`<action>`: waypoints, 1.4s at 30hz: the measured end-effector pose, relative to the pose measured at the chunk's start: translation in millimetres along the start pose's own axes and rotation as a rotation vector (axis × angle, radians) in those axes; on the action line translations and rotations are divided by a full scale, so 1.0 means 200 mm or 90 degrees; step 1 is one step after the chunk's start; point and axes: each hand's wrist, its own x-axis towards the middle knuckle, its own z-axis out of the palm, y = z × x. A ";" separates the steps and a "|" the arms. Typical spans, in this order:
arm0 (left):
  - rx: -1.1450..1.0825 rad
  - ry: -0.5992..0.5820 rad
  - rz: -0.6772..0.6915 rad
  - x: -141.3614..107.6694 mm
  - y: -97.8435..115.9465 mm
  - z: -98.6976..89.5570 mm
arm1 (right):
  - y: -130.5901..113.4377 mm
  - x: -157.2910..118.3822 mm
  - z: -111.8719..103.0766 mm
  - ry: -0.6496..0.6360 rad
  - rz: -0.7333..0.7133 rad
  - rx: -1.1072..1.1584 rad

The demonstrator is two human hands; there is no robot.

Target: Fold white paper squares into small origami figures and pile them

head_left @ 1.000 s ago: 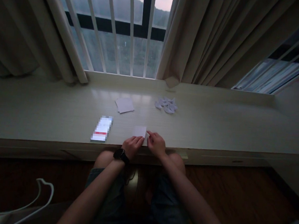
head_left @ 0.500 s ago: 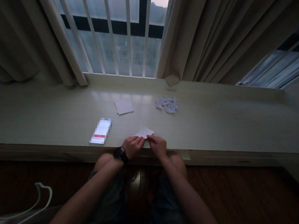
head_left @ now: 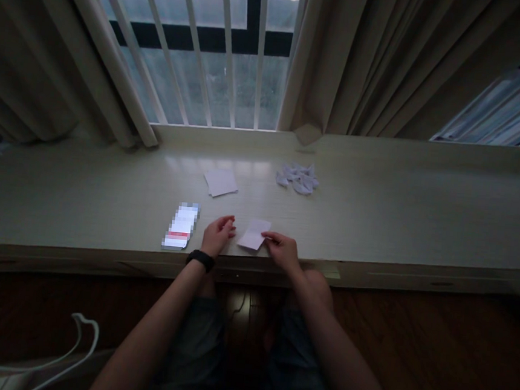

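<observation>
Right hand (head_left: 283,250): thumb and index finger pinched together on the right edge of the paper sheet (head_left: 252,237). Left hand (head_left: 217,235): fingers loosely bent and parted, holding nothing visible, just left of the sheet and not touching it. The sheet is positioned between both hands, over the front edge area of the window ledge (head_left: 377,205); full contact with the surface cannot be determined. Sheet appearance: pale, thin, four-cornered, set at a slant. Beyond it lie stacked sheets (head_left: 222,182) and, farther right, a cluster of folded paper pieces (head_left: 298,178).
</observation>
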 end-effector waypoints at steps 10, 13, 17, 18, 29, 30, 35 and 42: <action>-0.098 -0.192 -0.097 0.14 0.00 0.08 | -0.04 0.14 -0.10 -0.182 0.069 0.279; -0.128 -0.167 -0.107 0.13 0.00 0.09 | -0.04 0.18 -0.09 -0.232 0.107 0.329; -0.199 -0.029 -0.102 0.11 0.00 0.11 | -0.03 0.22 -0.05 -0.206 0.120 0.417; -0.203 -0.010 -0.094 0.10 0.00 0.11 | -0.03 0.23 -0.04 -0.192 0.122 0.433; -0.239 -0.108 -0.112 0.07 0.01 0.07 | -0.02 0.27 0.02 -0.154 0.093 0.403; -0.218 -0.107 -0.113 0.07 0.01 0.07 | -0.02 0.27 0.03 -0.144 0.080 0.381; -0.110 -0.126 -0.088 0.06 0.01 0.10 | -0.02 0.25 0.05 -0.053 0.026 0.278; 0.050 -0.189 -0.045 0.07 0.01 0.10 | 0.01 0.25 0.05 -0.008 0.062 0.278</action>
